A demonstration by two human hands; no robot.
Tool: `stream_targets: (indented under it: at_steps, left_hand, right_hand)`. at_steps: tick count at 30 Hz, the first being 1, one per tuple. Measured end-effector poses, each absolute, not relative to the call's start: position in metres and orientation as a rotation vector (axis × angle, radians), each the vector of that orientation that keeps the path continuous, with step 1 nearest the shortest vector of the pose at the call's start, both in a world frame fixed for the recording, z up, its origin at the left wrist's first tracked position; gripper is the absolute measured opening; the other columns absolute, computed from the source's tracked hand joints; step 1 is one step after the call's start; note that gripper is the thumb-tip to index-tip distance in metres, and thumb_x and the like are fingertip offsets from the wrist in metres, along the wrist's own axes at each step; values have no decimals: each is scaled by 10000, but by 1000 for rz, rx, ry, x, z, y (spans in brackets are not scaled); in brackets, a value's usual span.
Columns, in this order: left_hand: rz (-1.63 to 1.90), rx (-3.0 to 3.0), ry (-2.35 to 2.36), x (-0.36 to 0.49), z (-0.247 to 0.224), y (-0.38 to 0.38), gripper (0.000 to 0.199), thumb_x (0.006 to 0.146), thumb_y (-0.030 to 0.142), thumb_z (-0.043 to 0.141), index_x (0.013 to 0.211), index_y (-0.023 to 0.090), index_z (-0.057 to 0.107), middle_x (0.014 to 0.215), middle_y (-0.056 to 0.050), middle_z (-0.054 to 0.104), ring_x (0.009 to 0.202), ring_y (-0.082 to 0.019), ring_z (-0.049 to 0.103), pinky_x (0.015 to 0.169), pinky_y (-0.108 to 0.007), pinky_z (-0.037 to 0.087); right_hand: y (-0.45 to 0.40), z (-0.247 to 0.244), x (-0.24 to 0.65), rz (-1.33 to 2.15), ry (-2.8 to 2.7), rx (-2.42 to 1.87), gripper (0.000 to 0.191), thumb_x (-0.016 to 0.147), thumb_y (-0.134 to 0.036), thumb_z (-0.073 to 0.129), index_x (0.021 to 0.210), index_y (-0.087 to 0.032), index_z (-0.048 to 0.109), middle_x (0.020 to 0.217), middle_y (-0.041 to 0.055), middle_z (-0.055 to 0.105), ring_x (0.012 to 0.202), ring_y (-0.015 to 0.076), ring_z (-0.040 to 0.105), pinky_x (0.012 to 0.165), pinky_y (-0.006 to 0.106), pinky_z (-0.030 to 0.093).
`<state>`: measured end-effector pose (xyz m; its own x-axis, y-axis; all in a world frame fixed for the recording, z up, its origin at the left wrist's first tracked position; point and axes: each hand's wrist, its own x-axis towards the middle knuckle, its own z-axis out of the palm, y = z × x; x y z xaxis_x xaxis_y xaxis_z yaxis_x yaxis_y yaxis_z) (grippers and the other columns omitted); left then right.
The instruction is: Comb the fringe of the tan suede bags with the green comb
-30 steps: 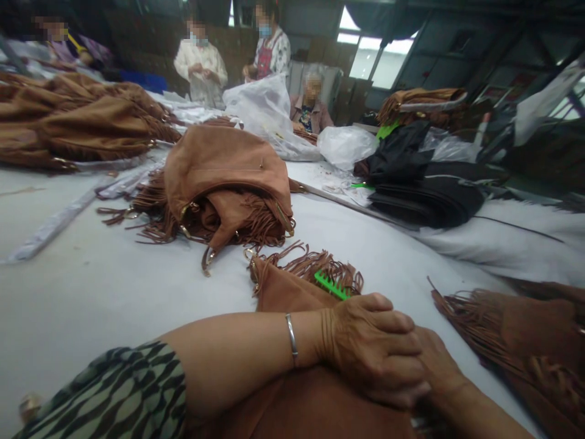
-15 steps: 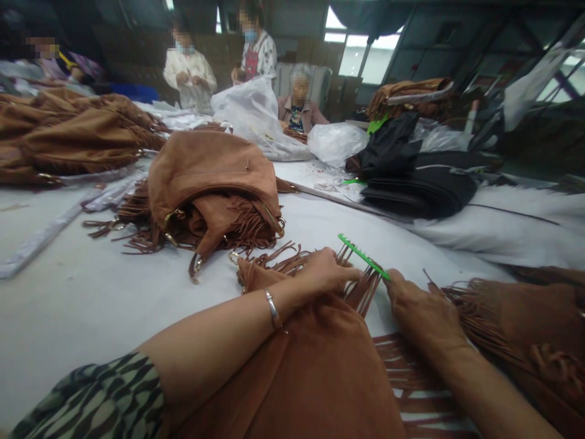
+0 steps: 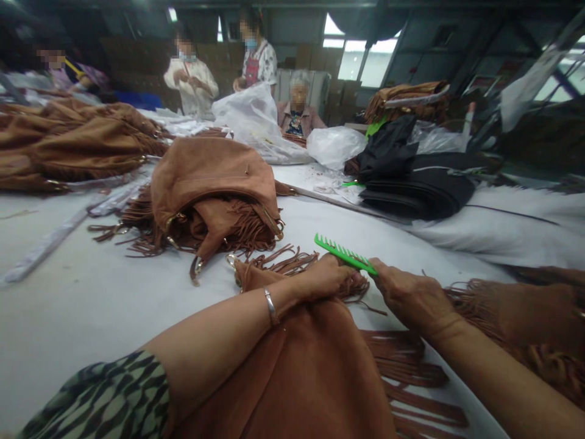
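A brown fringed suede bag lies in front of me, its long strips spread out on the right side. My left hand is closed on the fringe at the bag's upper edge; strands poke out beyond its fingers. In my right hand is the end of a green comb, held with the teeth facing up and away. The comb reaches left, just over the knuckles of my left hand, and no strands hang from its teeth.
Another brown bag sits behind on the white table. More brown bags lie at left, and fringed pieces at right. Folded black material and plastic bags lie farther back. Several people are across the table.
The comb has moved left and out of the strands, with my right hand following. Strands that were stretched through the comb now hang loose beside my left hand.
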<state>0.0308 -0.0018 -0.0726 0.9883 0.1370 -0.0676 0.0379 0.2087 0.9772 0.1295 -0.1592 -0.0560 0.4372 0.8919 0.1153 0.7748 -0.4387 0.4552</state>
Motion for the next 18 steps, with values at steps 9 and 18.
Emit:
stream_targets:
  at_steps: [9,18]
  left_hand:
    - [323,1668,57,25,-71,6,265,834,338,455,679,138,535,588,32,459,541,-68,388,532,-193,316]
    - [368,1671,35,26,-76,-3,299,886,361,422,688,153,505,593,38,446,535,-69,391,544,-197,345]
  right_hand:
    - [-154,-24,188,428,1227,2406,433,952,-334,316,1336,-206,472,1009,128,693,746,233,627,535,275,254]
    - [-173,3,206,246,1136,2449,379,934,-366,405,1262,-230,539,985,130,699,826,275,646,624,312,367]
